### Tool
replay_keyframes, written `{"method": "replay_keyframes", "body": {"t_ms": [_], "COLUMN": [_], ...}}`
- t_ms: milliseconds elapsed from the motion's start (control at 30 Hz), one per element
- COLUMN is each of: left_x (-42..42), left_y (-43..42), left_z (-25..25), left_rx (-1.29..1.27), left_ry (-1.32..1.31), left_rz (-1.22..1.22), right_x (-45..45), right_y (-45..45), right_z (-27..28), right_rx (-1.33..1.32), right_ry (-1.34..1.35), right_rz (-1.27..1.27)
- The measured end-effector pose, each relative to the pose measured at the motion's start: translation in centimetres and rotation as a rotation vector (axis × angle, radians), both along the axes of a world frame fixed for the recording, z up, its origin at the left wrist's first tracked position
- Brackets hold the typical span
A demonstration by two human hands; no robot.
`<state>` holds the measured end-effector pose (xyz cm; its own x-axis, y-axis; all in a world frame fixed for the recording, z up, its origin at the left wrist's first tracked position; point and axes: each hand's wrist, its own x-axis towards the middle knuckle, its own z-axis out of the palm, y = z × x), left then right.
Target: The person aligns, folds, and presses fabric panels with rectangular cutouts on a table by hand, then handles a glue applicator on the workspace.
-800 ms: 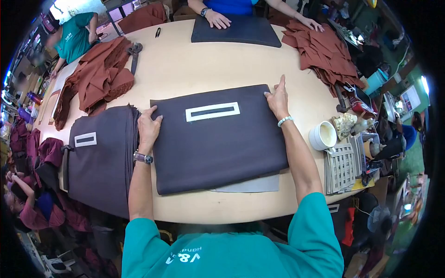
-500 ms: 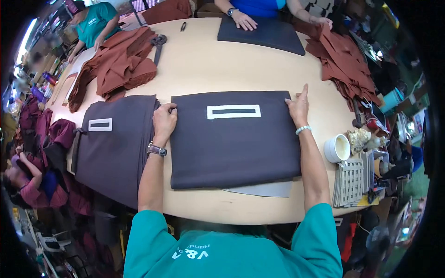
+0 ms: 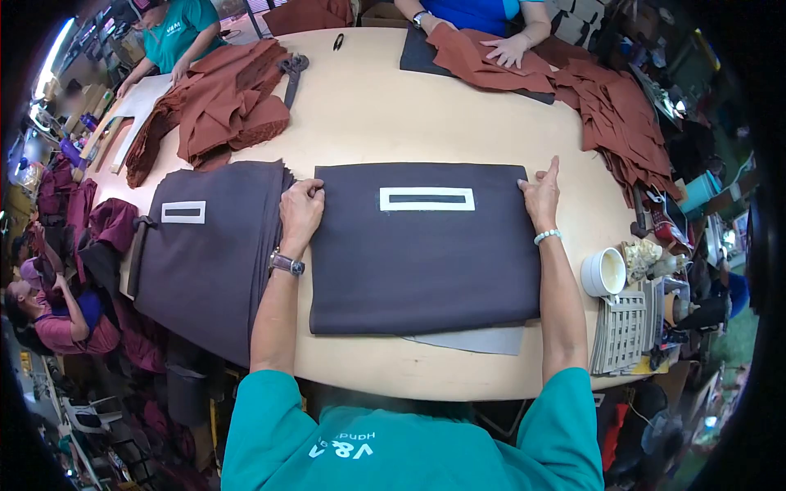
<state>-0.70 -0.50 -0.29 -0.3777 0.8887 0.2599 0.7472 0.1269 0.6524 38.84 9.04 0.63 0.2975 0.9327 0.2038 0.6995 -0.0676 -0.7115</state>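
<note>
A dark folded fabric panel point(image 3: 426, 266) lies flat before me, with a white rectangular frame point(image 3: 426, 199) near its upper edge. My left hand point(image 3: 301, 211) is closed at the panel's upper left corner, fingers curled against the edge. At the upper right corner, my right hand point(image 3: 540, 195) has its thumb on the panel's edge and its index finger stretched out. Beside my left forearm lies a stack of dark fabric point(image 3: 201, 254) with a similar white frame point(image 3: 183, 212) on top. A grey sheet point(image 3: 479, 339) shows from under the panel's lower edge.
A white cup point(image 3: 603, 272) and grey lattice pieces point(image 3: 620, 331) stand right. Rust fabric piles point(image 3: 233, 102) point(image 3: 622, 123) lie at the far left and right. Across the table point(image 3: 393, 110), a co-worker's hands point(image 3: 508, 51) rest on rust fabric; another person point(image 3: 184, 37) stands far left.
The panel now lies straighter, its left side no longer tilted. My left hand's fingers have curled in. The co-worker across has brought a rust piece over onto the dark board.
</note>
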Motion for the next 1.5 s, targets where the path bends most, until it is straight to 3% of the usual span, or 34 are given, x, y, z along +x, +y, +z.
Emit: {"method": "replay_keyframes", "body": {"t_ms": [167, 300, 400, 467, 500, 600, 667, 900, 1067, 1167, 1200, 1300, 1433, 1467, 1500], "left_x": [0.3, 2.0, 5.1, 8.2, 9.8, 13.2, 13.9, 12.7, 7.4, 4.7, 4.3, 4.1, 6.3, 6.6, 6.5], "left_y": [-0.1, -2.6, -7.3, -11.2, -13.2, -17.8, -19.2, -21.3, -24.2, -26.0, -26.2, -25.4, -22.2, -21.4, -20.9], "left_z": [0.2, 2.4, 6.2, 6.8, 6.5, 2.9, 0.5, 0.6, 0.8, 1.0, 1.1, 1.3, 1.9, 0.9, 0.8], "left_rx": [0.0, 0.139, 0.201, 0.161, 0.118, -0.029, -0.075, -0.201, -0.327, -0.377, -0.384, -0.344, -0.114, 0.061, 0.02], "left_ry": [0.118, 0.393, 0.465, 0.434, 0.4, 0.431, 0.441, 0.514, 0.525, 0.594, 0.622, 0.51, 0.396, 0.477, 0.395], "left_rz": [-0.011, -0.048, -0.278, -0.525, -0.665, -0.846, -0.903, -0.796, -0.546, -0.392, -0.344, -0.288, -0.022, 0.03, 0.016], "right_x": [0.1, -0.8, -3.3, -5.7, -7.0, -9.7, -11.2, -8.0, 0.4, 3.3, 3.1, 2.9, 2.4, 2.2, 1.8], "right_y": [0.3, -1.3, -7.1, -14.4, -17.8, -25.8, -28.9, -30.9, -29.3, -28.3, -28.0, -27.3, -23.5, -22.6, -21.9], "right_z": [-0.7, 0.1, 4.5, 7.0, 6.6, 2.8, 0.0, -0.8, -2.0, -0.5, -0.6, 0.6, 2.6, 1.7, 1.6], "right_rx": [0.071, 0.345, 0.562, 0.381, 0.364, 0.195, 0.126, -0.002, 0.024, -0.067, 0.038, -0.077, -0.112, -0.079, -0.083], "right_ry": [-0.096, -0.351, -0.421, -0.286, -0.363, -0.219, -0.169, -0.417, -0.605, -0.388, -0.474, -0.438, -0.358, -0.378, -0.432], "right_rz": [0.033, 0.048, 0.196, 0.408, 0.481, 0.673, 0.641, 0.419, 0.146, 0.026, 0.014, 0.0, -0.09, -0.108, -0.122]}}
